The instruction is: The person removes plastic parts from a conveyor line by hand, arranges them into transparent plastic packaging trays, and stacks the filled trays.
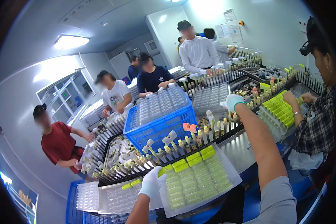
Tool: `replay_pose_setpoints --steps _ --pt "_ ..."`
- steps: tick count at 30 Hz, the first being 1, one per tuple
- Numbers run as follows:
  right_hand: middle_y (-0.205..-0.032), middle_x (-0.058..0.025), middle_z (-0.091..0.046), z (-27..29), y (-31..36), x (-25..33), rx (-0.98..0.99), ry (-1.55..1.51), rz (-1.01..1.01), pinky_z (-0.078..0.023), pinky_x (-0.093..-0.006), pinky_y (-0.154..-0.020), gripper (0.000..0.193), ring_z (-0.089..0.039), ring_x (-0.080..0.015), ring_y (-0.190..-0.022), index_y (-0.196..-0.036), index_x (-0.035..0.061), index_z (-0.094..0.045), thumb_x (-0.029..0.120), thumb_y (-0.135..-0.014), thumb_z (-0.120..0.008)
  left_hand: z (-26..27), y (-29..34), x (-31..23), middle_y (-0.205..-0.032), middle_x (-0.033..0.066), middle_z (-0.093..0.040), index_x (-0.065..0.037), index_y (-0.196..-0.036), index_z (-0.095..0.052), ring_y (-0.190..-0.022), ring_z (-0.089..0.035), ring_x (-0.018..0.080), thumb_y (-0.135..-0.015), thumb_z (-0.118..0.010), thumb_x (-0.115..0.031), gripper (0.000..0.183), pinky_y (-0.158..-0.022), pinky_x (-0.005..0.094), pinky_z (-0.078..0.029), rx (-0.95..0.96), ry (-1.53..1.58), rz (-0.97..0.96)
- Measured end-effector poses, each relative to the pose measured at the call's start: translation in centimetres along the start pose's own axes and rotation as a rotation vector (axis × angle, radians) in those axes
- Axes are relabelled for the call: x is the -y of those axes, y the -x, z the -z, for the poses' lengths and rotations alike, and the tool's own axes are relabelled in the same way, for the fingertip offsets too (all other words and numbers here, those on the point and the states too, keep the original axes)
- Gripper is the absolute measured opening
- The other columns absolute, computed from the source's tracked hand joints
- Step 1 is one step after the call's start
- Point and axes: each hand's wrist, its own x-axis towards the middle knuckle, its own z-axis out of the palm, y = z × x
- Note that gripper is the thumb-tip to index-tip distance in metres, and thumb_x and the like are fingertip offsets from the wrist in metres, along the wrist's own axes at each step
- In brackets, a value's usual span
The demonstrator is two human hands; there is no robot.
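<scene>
A clear plastic blister tray (226, 176) tilts in front of me, with bright yellow-green caps (194, 159) along its far row and greenish hollows below. At the tray's left edge, my white-gloved left hand (152, 183) is closed, its fingers beside the leftmost cap. My right hand (234, 102), also gloved, reaches far out over the rack of upright posts (212, 125). Its fingers are pressed together by the post tops; whatever they hold is hidden. Between the hands, an orange-pink cap (189, 127) and several grey-white caps (169, 137) sit on posts.
A blue crate (158, 130) holding stacked clear trays stands behind the posts. More clear trays (87, 196) lie at left. Loose small parts (122, 149) fill the bench middle. At right, a person (317, 108) handles a tray of yellow-green caps (278, 108); several others work around the bench.
</scene>
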Motion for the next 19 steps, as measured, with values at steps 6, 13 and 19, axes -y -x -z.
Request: replay_pose_setpoints --steps 6,13,19 --pt "-0.095 -0.0154 -0.077 -1.3 10.5 8.5 -0.491 -0.302 0.437 -0.057 -0.0518 -0.084 0.050 -0.076 -0.0367 -0.093 -0.099 0.0114 -0.075 0.061 -0.096 -0.070 -4.2 -2.4 4.8 -0.135 0.0187 -0.071 -0.007 -0.134 -0.072 -0.130 -0.064 0.0390 -0.094 -0.080 -0.029 0.046 -0.111 0.0478 -0.050 0.012 -0.118 -0.124" --pt "-0.102 -0.0094 -0.074 -12.8 17.9 6.5 -0.150 -0.194 0.867 -0.056 -0.0481 -0.091 0.044 -0.071 -0.0318 -0.106 -0.116 0.0140 -0.074 0.054 -0.097 -0.071 -8.1 -3.5 5.7 -0.130 0.0125 -0.072 -0.010 -0.128 -0.076 -0.123 -0.065 0.0370 -0.091 -0.080 -0.028 0.041 -0.104 0.0492 -0.054 -0.168 -0.190 -0.267" --pt "-0.128 -0.0088 -0.073 -17.5 17.7 5.9 -0.047 0.061 0.823 -0.055 -0.0493 -0.101 0.051 -0.069 -0.0326 -0.120 -0.136 0.0175 -0.070 0.053 -0.101 -0.068 -9.0 -3.9 5.9 -0.148 0.0160 -0.063 -0.011 -0.134 -0.072 -0.134 -0.060 0.0384 -0.090 -0.079 -0.036 0.051 -0.113 0.0500 -0.050 -0.147 -0.229 -0.209"
